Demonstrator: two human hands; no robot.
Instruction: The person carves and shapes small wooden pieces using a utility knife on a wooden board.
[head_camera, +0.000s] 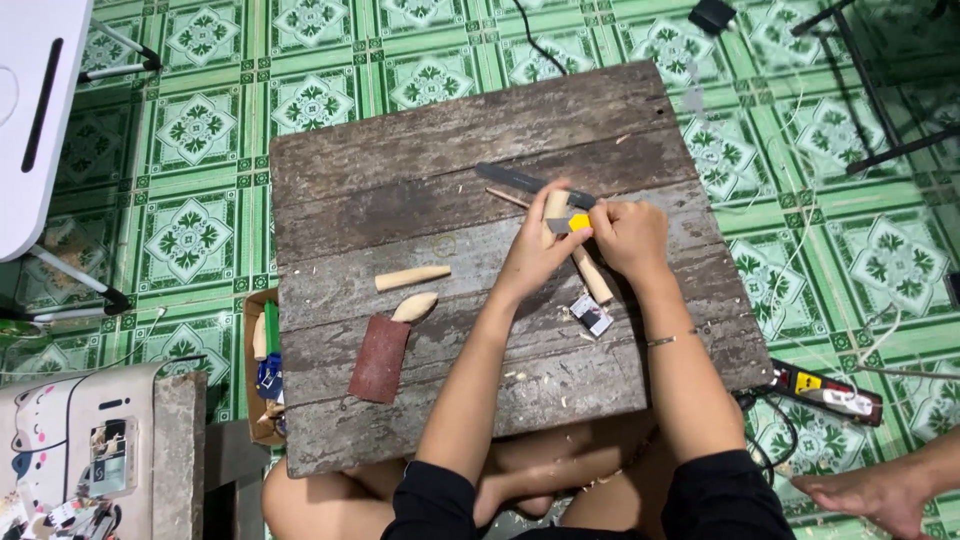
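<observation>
Toward the right edge of the weathered grey plank table (400, 170), both hands meet over a pale, rounded wooden stick (590, 272) that lies slanting from the middle of the table down toward the near right corner. The left hand (535, 255) is curled shut around the upper end of that stick, thumb across it, while the right hand (628, 235) is closed on a small utility knife with a yellow and grey body (572, 222), pressed against the wood just beside the left thumb. A dark flat knife blade (515, 179) lies on the table just beyond the hands, and a thin wooden sliver (508, 197) sits under it. Near the stick's lower end rests a small blue and white packet (591, 314), possibly a blade box, though it is too small to tell. Toward the left edge lie a short pale wooden peg (412, 277), a pointed carved wooden piece (415, 306) and a reddish-brown strip of sandpaper (379, 358) touching that piece. An open cardboard box of oddments (262, 365) stands against the left edge
</observation>
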